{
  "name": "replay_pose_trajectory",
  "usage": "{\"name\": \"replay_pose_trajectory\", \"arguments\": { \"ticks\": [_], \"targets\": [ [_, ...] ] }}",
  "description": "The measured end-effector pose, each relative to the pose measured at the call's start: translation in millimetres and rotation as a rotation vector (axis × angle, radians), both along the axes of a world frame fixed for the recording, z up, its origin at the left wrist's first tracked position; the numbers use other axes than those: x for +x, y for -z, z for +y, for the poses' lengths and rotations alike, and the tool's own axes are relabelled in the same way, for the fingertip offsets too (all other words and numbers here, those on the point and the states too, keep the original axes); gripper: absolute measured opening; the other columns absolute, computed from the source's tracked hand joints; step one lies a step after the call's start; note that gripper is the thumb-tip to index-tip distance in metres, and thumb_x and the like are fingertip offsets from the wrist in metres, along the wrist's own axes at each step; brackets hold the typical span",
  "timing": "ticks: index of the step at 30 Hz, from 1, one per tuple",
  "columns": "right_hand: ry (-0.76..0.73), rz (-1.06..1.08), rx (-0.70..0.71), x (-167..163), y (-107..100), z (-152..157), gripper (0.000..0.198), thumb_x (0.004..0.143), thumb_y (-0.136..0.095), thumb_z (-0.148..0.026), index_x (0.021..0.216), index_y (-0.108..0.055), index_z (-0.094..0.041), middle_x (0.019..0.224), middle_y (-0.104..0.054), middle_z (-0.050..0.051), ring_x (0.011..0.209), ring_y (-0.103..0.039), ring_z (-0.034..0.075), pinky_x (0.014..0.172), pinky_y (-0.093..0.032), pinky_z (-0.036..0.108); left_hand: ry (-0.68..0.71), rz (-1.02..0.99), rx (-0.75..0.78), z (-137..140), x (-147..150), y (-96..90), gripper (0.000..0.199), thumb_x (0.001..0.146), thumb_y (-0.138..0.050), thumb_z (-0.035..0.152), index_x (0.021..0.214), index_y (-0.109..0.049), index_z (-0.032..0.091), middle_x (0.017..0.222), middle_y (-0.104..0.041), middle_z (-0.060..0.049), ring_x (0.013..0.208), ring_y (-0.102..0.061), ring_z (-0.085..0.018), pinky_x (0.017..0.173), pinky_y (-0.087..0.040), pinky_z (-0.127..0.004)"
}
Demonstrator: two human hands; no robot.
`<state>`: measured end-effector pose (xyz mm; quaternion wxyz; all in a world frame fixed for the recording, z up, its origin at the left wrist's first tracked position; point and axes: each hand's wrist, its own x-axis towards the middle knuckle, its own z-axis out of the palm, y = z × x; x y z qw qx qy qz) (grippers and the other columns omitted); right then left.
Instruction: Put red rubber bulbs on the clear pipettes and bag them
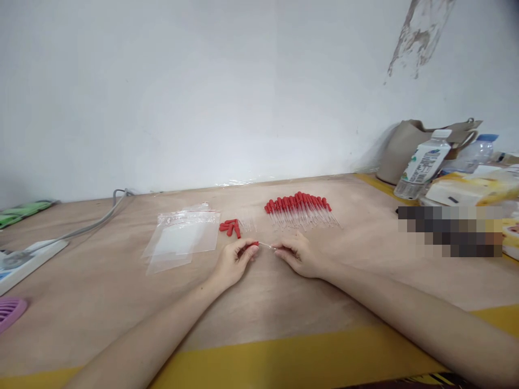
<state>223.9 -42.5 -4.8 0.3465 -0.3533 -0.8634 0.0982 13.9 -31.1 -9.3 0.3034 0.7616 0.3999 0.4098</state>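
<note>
Between finger and thumb, my left hand (237,261) pinches a red rubber bulb (255,243), most of it hidden by the fingers. My right hand (298,254) is closed on a thin clear glass dropper tube (266,246), whose left end meets the bulb's mouth. How deep the tube sits in the bulb I cannot tell. Just beyond my left hand lie several loose red bulbs (230,227), with several bare glass tubes (248,220) to their right. Farther right, a row of droppers with red bulbs fitted (300,202) lies with tips toward me.
Clear zip bags (182,235) lie overlapping at the left. A power strip (34,262) with a grey cable (91,229) sits at the far left, near a purple slotted object (11,313). Plastic bottles (424,165) and a beige bag (399,148) stand at the back right.
</note>
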Motion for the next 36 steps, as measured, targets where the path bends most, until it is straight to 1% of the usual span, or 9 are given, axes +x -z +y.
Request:
{"name": "replay_pose_trajectory", "arguments": {
  "ticks": [4, 10, 14, 19, 21, 23, 27, 31, 36],
  "targets": [
    [-0.031, -0.022, -0.015, 5, -1, 4, 0.019, 0.085, -0.043, -0.021, 0.091, -0.061, -0.022, 0.079, -0.063, -0.001, 0.074, -0.054, 0.013, 0.082, -0.034, 0.033, 0.005, 0.108, 0.06, -2, -3, 2.0, 0.023, 0.083, -0.048, 0.034, 0.087, -0.063, 0.017, 0.067, -0.061, -0.001, 0.056, -0.053, -0.011, 0.053, -0.044, -0.022],
    [-0.093, -0.038, 0.036, 10, -2, 11, 0.019, 0.084, -0.045, -0.022, 0.086, -0.064, -0.02, 0.074, -0.061, 0.002, 0.073, -0.052, 0.014, 0.073, -0.038, 0.03, 0.069, 0.236, 0.085, -9, -2, -2.9, 0.021, 0.083, -0.048, 0.031, 0.086, -0.064, 0.019, 0.069, -0.065, 0.0, 0.061, -0.057, -0.012, 0.053, -0.042, -0.02],
    [-0.058, -0.144, 0.144, 12, -1, 13, 0.021, 0.085, -0.043, -0.022, 0.089, -0.064, -0.02, 0.076, -0.06, 0.003, 0.07, -0.051, 0.014, 0.071, -0.037, 0.03, 0.096, 0.282, 0.116, -12, 0, -7.0, 0.022, 0.084, -0.047, 0.031, 0.084, -0.065, 0.019, 0.071, -0.065, 0.0, 0.063, -0.058, -0.013, 0.056, -0.043, -0.021],
    [0.026, -0.245, 0.312, 9, 3, 11, 0.026, 0.085, -0.039, -0.017, 0.093, -0.063, -0.02, 0.075, -0.058, 0.004, 0.067, -0.048, 0.015, 0.068, -0.035, 0.031, 0.031, 0.341, 0.195, -11, 1, -9.1, 0.022, 0.084, -0.048, 0.032, 0.085, -0.065, 0.019, 0.075, -0.067, -0.001, 0.065, -0.06, -0.014, 0.061, -0.045, -0.024],
    [0.045, -0.214, 0.307, 7, 3, 9, 0.025, 0.086, -0.037, -0.017, 0.093, -0.061, -0.018, 0.075, -0.056, 0.005, 0.07, -0.048, 0.016, 0.069, -0.036, 0.031, -0.01, 0.323, 0.205, -7, 1, -7.3, 0.02, 0.082, -0.051, 0.032, 0.086, -0.065, 0.019, 0.076, -0.068, -0.001, 0.065, -0.06, -0.014, 0.062, -0.046, -0.025],
    [0.055, -0.129, 0.257, 5, 3, 8, 0.021, 0.086, -0.038, -0.019, 0.092, -0.058, -0.017, 0.078, -0.056, 0.006, 0.075, -0.049, 0.016, 0.071, -0.038, 0.03, -0.035, 0.257, 0.191, -3, -1, -4.7, 0.02, 0.08, -0.055, 0.032, 0.09, -0.064, 0.018, 0.081, -0.068, -0.002, 0.067, -0.061, -0.015, 0.064, -0.048, -0.025],
    [0.007, -0.019, 0.177, 4, 1, 7, 0.013, 0.085, -0.041, -0.019, 0.085, -0.054, -0.016, 0.079, -0.055, 0.006, 0.076, -0.049, 0.016, 0.068, -0.041, 0.028, 0.011, 0.166, 0.096, 0, -4, -1.0, 0.022, 0.078, -0.056, 0.032, 0.093, -0.064, 0.017, 0.086, -0.068, -0.003, 0.074, -0.063, -0.016, 0.069, -0.05, -0.026],
    [-0.029, 0.011, 0.183, 5, 3, 8, 0.013, 0.085, -0.041, -0.018, 0.08, -0.053, -0.016, 0.075, -0.054, 0.005, 0.07, -0.049, 0.014, 0.062, -0.041, 0.026, 0.024, 0.165, 0.033, -2, -4, -1.7, 0.021, 0.079, -0.056, 0.032, 0.089, -0.066, 0.017, 0.084, -0.069, -0.003, 0.072, -0.063, -0.016, 0.067, -0.051, -0.026],
    [-0.02, 0.028, 0.205, 0, 12, 11, 0.015, 0.086, -0.04, -0.02, 0.08, -0.053, -0.017, 0.073, -0.056, 0.004, 0.067, -0.05, 0.014, 0.06, -0.04, 0.024, 0.031, 0.142, -0.003, -3, -4, -0.6, 0.021, 0.077, -0.058, 0.032, 0.089, -0.066, 0.016, 0.081, -0.07, -0.003, 0.07, -0.064, -0.016, 0.064, -0.052, -0.025]
  ]
}}
